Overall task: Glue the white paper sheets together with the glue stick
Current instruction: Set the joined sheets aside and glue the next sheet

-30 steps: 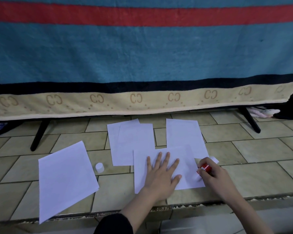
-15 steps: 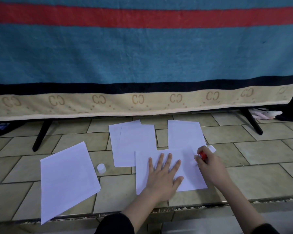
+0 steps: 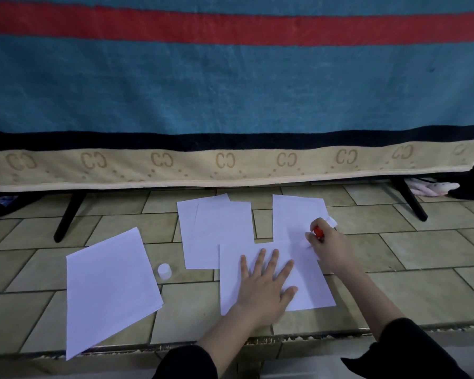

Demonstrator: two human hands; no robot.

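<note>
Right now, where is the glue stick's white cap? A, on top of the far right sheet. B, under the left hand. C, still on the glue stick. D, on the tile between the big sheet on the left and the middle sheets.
D: the white cap stands alone on the tiled floor, between the big left sheet and the overlapped middle sheets, while the right hand holds the glue stick.

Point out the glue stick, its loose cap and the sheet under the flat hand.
glue stick (image 3: 317,232), head view, red barrel above the fingers
cap (image 3: 164,271), head view, side wall
sheet (image 3: 309,283), head view, bare right part
</note>
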